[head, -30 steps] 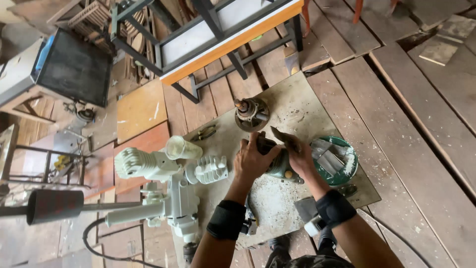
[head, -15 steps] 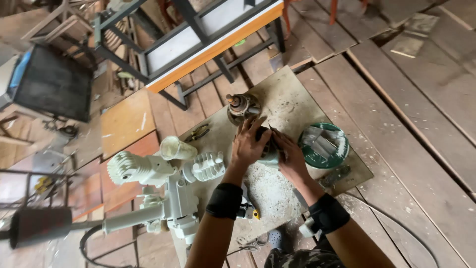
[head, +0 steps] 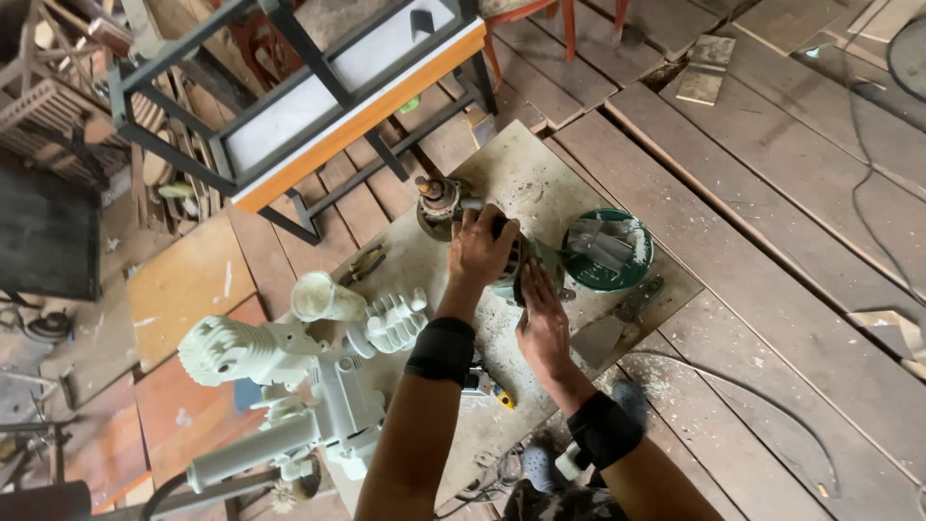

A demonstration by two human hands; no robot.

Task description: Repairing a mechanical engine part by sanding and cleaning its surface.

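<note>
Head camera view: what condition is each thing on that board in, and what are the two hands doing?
Left hand: gripping the motor part from above.
Right hand: flat against the motor part's side.
Motor part: lying on the board, mostly covered by hands.
Green bowl: upright, open, holding pale pieces.
White machine casting: lying on its side.
Board: dusty, stained.

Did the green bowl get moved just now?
No. The green bowl sits at the same edge of the speckled board, right of the hands; only the camera shifted.
</note>
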